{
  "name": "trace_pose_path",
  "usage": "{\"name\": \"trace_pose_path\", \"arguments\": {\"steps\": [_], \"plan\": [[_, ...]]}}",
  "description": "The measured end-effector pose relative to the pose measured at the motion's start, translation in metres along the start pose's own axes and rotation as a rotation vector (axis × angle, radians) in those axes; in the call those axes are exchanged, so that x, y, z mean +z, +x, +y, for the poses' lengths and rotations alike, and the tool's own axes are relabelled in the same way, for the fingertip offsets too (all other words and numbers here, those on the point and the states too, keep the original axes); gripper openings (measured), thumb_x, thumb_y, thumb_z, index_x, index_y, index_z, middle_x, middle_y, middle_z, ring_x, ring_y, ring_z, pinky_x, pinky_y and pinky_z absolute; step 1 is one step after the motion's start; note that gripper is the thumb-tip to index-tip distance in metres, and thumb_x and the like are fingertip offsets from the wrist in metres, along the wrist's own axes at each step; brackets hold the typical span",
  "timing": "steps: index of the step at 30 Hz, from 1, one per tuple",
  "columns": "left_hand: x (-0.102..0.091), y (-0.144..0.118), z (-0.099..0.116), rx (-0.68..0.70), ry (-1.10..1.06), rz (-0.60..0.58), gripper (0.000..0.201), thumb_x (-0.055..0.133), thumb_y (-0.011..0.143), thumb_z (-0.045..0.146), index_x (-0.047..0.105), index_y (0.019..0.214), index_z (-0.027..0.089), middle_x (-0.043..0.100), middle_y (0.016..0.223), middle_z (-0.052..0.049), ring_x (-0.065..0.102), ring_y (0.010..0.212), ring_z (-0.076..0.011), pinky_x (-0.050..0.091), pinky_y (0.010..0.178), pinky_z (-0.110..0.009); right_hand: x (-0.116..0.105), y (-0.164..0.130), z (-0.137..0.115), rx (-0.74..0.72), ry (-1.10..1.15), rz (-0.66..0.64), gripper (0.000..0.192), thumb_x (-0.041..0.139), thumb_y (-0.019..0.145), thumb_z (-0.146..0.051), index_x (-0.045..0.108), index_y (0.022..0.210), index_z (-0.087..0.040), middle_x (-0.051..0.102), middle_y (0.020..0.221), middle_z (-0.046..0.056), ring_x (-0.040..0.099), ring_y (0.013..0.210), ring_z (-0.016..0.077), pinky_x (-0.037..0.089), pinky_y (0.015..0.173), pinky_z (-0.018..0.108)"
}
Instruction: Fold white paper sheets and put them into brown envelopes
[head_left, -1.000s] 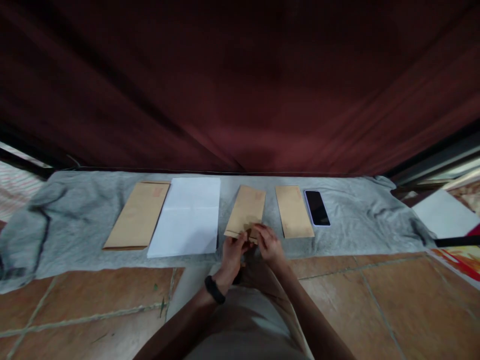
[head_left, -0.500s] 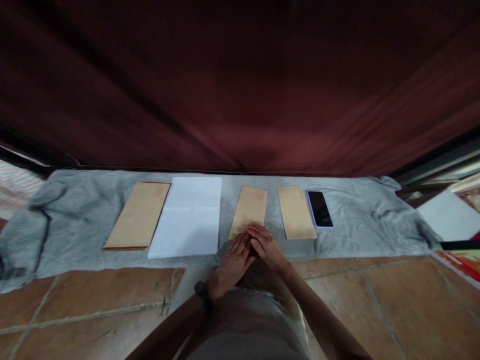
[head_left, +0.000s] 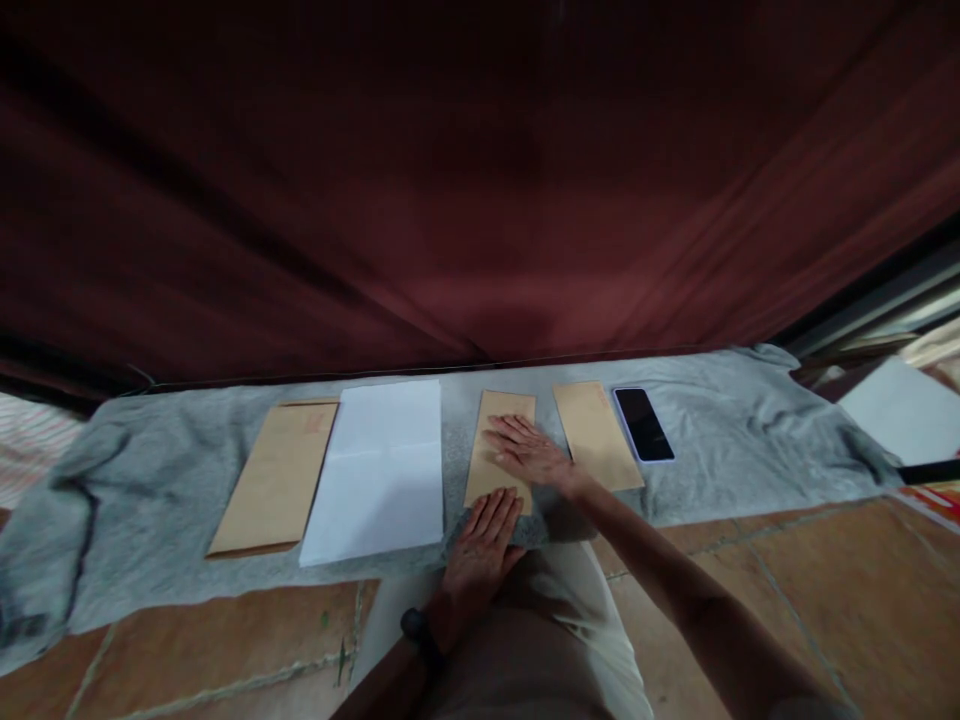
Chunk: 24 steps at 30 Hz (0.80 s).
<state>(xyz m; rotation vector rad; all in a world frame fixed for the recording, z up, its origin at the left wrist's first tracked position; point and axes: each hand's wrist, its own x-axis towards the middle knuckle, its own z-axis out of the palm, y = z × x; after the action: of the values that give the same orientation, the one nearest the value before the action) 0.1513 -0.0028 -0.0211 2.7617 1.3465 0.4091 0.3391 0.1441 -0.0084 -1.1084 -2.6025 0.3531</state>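
A small brown envelope lies flat on a grey cloth on the floor. My right hand rests flat across its middle, fingers spread. At the near end of the same envelope, my left hand lies palm down with its fingertips on the paper; a dark band is on that wrist. Neither hand grips anything. To the right lies a second small brown envelope. To the left are a white sheet and a larger brown envelope.
A dark phone lies on the cloth right of the envelopes. A dark red curtain hangs behind the cloth. Tiled floor runs in front. White paper and coloured items sit at the far right edge.
The hands held the near end of the small envelope lifted, then laid it flat. My right hand has slid up over its middle; my left stays at the near end.
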Motion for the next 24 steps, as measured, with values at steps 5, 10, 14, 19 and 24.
{"name": "trace_pose_path", "arguments": {"steps": [5,10,14,19,24], "plan": [[0.0,-0.001,0.001,-0.011,0.001,-0.001,0.06,0.05,0.101,0.043,0.04,0.155,0.018,0.044,0.16,-0.009,0.041,0.148,-0.0258,0.039,0.121,-0.045,-0.005,0.025,0.041,0.114,-0.011,0.01,0.048,0.049,0.104,-0.031,0.048,0.151,-0.025,0.04,0.162,0.006,0.036,0.151,0.021,0.026,0.126,0.047],[0.001,-0.001,0.002,-0.017,0.023,-0.02,0.064,0.051,0.1,0.044,0.036,0.157,0.017,0.042,0.162,-0.008,0.039,0.149,-0.0248,0.037,0.121,-0.044,-0.014,0.035,0.043,0.155,-0.059,-0.08,0.052,0.043,0.106,-0.03,0.042,0.156,-0.017,0.033,0.165,0.012,0.029,0.154,0.0237,0.02,0.127,0.046],[0.007,-0.004,-0.003,0.018,0.056,0.01,0.066,0.049,0.1,0.049,0.037,0.157,0.016,0.044,0.16,-0.008,0.04,0.149,-0.0251,0.035,0.122,-0.043,-0.005,0.014,0.002,-0.051,-0.03,-0.09,0.051,0.044,0.107,-0.035,0.042,0.155,-0.021,0.034,0.165,0.008,0.026,0.155,0.0218,0.012,0.129,0.042],[0.013,-0.005,-0.006,0.044,0.073,0.041,0.064,0.048,0.1,0.051,0.044,0.153,0.015,0.054,0.153,-0.009,0.046,0.144,-0.0269,0.035,0.121,-0.042,0.007,-0.011,-0.025,-0.235,0.038,-0.113,0.051,0.051,0.105,-0.038,0.042,0.155,-0.03,0.036,0.165,0.002,0.027,0.154,0.0187,0.011,0.128,0.043],[0.01,-0.003,-0.005,0.046,0.074,0.064,0.065,0.049,0.101,0.047,0.039,0.156,0.014,0.046,0.159,-0.009,0.04,0.148,-0.0257,0.032,0.123,-0.043,0.0,0.008,0.008,-0.08,-0.024,-0.075,0.048,0.049,0.105,-0.039,0.047,0.152,-0.028,0.038,0.164,0.002,0.031,0.152,0.0207,0.014,0.128,0.044]]}}
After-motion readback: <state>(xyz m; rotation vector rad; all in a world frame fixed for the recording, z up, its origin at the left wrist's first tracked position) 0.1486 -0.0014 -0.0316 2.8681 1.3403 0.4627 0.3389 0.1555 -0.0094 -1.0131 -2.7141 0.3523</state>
